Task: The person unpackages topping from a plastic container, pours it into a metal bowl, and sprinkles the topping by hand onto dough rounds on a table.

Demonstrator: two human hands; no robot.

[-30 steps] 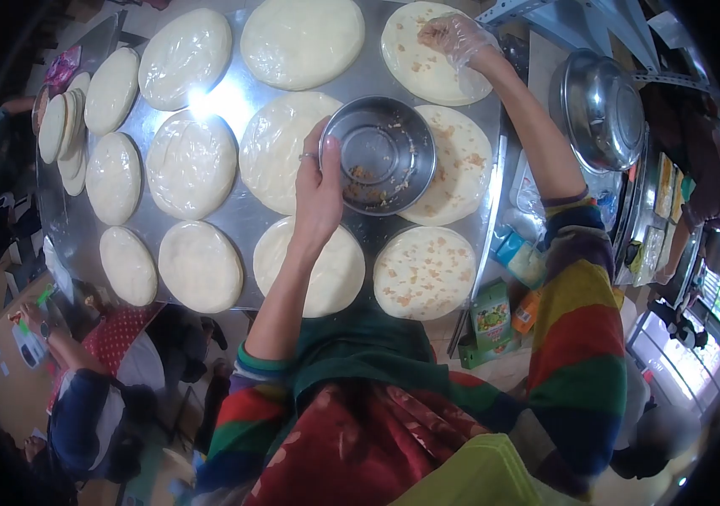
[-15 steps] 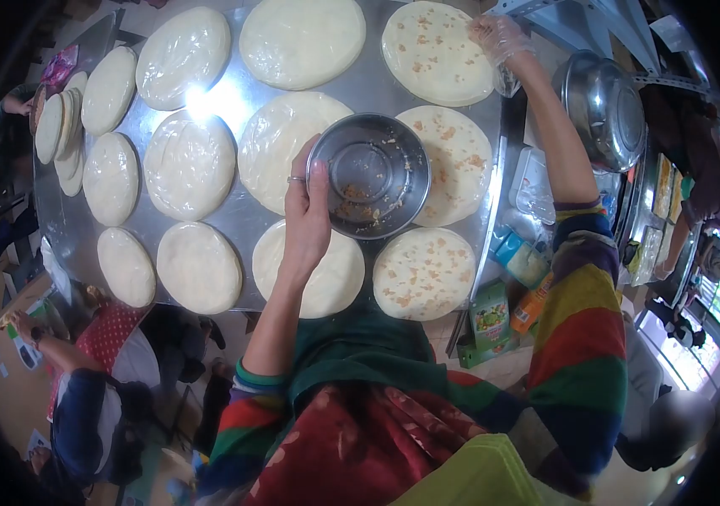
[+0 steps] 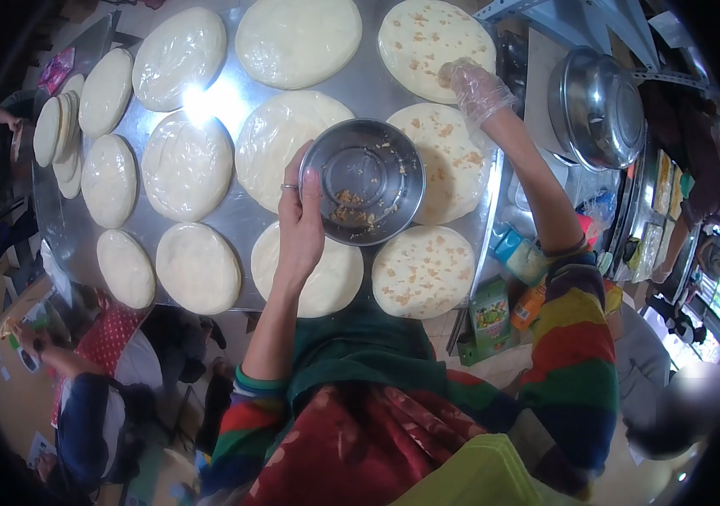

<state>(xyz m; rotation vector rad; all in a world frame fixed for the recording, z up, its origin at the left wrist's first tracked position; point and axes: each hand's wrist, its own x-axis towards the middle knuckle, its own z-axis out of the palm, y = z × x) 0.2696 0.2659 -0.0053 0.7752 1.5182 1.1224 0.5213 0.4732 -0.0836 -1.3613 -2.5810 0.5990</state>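
Observation:
My left hand grips the rim of a steel bowl that has some brown crumbs in its bottom. The bowl hangs over the middle of the table, partly covering a round dough sheet dotted with crumbs. My right hand, in a clear plastic glove, is at the lower right edge of the top crumb-dotted dough. Its fingers are bunched together, and what they hold, if anything, is hidden. A third crumb-dotted dough lies nearest my body on the right.
Several plain dough rounds, some under clear film, lie on the metal table. A large steel basin and a green carton are at the right. People work at the lower left and far right.
My right hand moved from the top dough out past its right edge, then back in and lower. My left hand brought the bowl slightly left and nearer my body. More crumbs show on the top dough.

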